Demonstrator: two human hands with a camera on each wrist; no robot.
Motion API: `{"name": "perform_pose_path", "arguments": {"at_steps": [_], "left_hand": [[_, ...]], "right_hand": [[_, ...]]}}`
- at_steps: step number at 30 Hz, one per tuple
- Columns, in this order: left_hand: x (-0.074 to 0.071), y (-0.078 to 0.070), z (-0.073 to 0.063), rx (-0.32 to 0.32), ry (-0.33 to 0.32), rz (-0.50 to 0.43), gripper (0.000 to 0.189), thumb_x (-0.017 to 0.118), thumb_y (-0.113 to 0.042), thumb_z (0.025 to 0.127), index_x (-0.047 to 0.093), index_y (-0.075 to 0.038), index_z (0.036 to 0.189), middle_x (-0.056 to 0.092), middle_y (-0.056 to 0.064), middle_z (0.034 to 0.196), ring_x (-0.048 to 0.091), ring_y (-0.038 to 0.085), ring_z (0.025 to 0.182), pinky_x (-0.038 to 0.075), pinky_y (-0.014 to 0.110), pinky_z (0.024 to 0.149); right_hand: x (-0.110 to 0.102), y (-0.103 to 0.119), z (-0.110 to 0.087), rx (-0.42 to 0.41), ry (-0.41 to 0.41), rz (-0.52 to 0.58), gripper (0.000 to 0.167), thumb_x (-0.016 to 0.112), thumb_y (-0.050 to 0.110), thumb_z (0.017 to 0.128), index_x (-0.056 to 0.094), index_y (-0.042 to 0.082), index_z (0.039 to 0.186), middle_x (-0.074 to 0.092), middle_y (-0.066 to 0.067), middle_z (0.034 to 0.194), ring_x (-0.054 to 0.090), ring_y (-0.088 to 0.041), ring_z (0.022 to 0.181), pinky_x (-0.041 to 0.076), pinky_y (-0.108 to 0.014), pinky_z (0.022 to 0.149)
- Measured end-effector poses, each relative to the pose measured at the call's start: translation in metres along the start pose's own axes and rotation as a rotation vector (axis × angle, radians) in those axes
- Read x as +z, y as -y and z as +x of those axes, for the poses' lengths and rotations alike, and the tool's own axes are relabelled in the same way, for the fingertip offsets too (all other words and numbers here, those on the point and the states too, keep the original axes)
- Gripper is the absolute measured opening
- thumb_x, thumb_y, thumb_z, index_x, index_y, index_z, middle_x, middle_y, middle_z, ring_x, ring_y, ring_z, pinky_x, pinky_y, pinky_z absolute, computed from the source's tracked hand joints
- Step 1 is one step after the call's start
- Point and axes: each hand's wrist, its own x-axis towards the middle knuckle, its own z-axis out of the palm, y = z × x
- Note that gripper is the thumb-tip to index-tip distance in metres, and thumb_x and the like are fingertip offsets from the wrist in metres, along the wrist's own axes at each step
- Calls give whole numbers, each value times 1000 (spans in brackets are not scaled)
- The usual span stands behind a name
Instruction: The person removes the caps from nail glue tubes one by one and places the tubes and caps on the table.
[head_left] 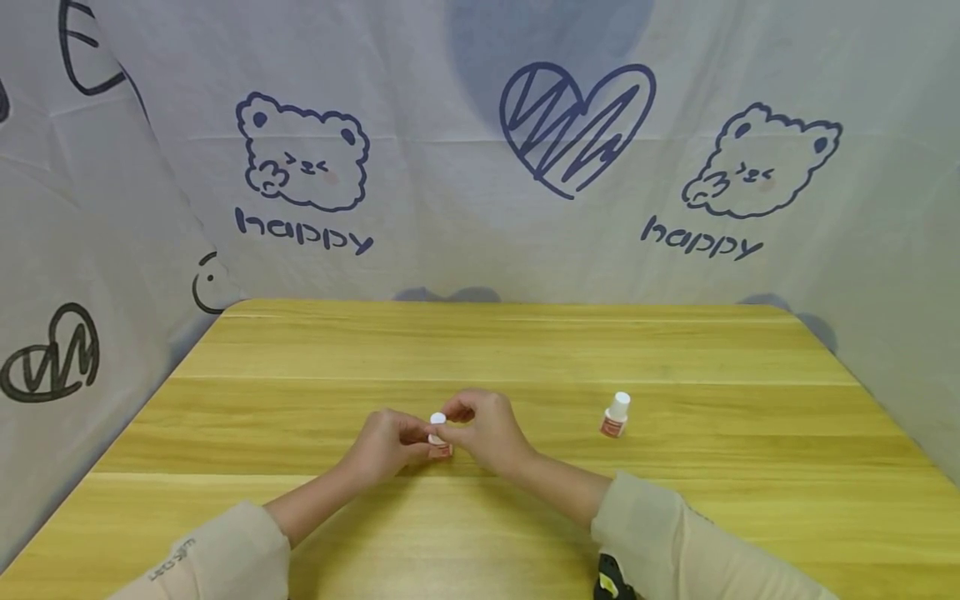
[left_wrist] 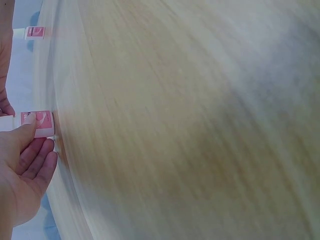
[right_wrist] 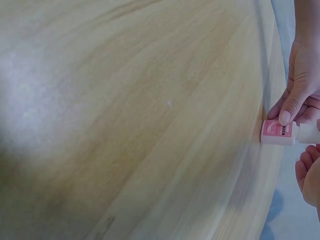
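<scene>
A small white bottle with a red-and-pink label stands upright on the wooden table, between both hands. My left hand pinches its body, with the thumb lying over the label in the left wrist view. At the top, my right hand grips the tall white cap between thumb and fingers; part of the cap is hidden behind them. The same bottle shows sideways in the right wrist view, its base against the table.
A second, similar bottle stands capped and upright to the right of the hands. The wood-grain table ends at a white cloth backdrop with bear and heart drawings. Something black and yellow shows at the right sleeve.
</scene>
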Motion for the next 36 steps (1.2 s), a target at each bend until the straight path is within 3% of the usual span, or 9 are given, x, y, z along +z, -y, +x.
{"name": "perform_pose_path", "arguments": {"at_steps": [12, 20, 29, 36], "left_hand": [[1, 0, 0, -6, 3, 4, 15, 68, -6, 82, 72, 4, 93, 72, 14, 84, 71, 18, 75, 54, 17, 60], [1, -2, 0, -11, 0, 20, 15, 69, -8, 81, 72, 3, 92, 73, 14, 83, 70, 16, 72, 52, 15, 57], [1, -4, 0, -16, -2, 7, 15, 70, -11, 81, 73, 0, 90, 73, 12, 84, 70, 15, 74, 52, 16, 58], [1, -3, 0, -4, -6, 8, 14, 68, -6, 82, 73, 2, 91, 73, 14, 84, 71, 18, 76, 53, 16, 60]], "right_hand": [[-4, -1, 1, -23, 64, 12, 9, 69, 7, 82, 71, 1, 88, 71, -9, 89, 61, -15, 81, 53, -28, 75], [-6, 0, 2, -52, 102, 21, 8, 66, 4, 83, 71, 0, 88, 71, -10, 91, 61, -16, 82, 50, -20, 75], [-11, 0, 5, -80, 156, 21, 11, 64, 1, 82, 71, -2, 90, 71, -12, 91, 62, -16, 80, 51, -21, 74], [-8, 0, 4, -58, 117, 20, 13, 68, 5, 81, 70, -1, 93, 70, -11, 93, 61, -18, 84, 50, -21, 73]]}}
